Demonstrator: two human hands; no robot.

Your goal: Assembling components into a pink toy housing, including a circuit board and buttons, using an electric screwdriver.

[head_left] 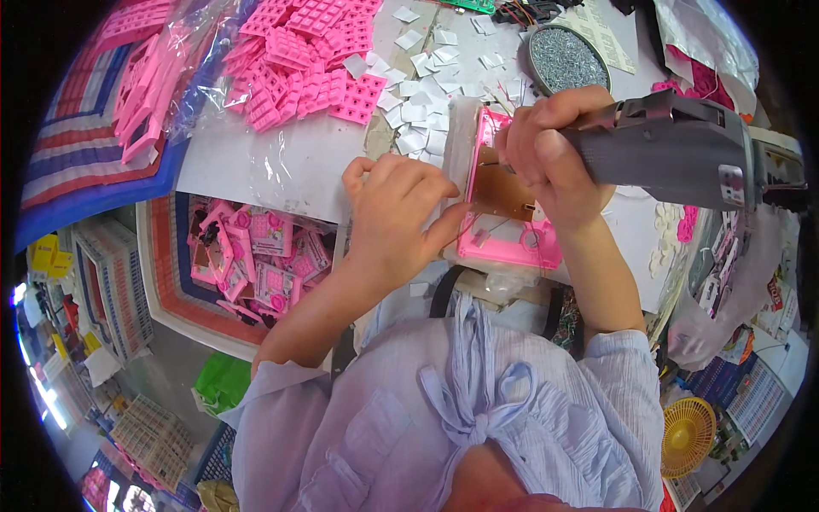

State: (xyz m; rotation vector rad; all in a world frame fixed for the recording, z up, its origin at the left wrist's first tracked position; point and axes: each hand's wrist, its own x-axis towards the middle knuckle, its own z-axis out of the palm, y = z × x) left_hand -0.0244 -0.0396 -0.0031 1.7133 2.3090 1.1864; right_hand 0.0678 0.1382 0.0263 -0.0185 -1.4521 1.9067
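A pink plastic casing [509,250] lies on the worktable in front of me, with a brown board [499,189] and thin wires inside it. My left hand [397,209] is at the casing's left edge, fingers bent and thumb against the rim. My right hand [559,162] is wrapped round the front of a grey power screwdriver [661,152], held level over the casing's right side. Its tip is hidden behind my fingers. Beyond the casing stands a round dish of small metal screws [570,60].
Pink moulded key pads [303,64] are heaped at the back left. Small white squares [418,111] lie scattered near the dish. Left of me, a lined bin [162,282] holds pink toy parts [264,256]. A clear plastic bag [691,328] hangs at the right edge.
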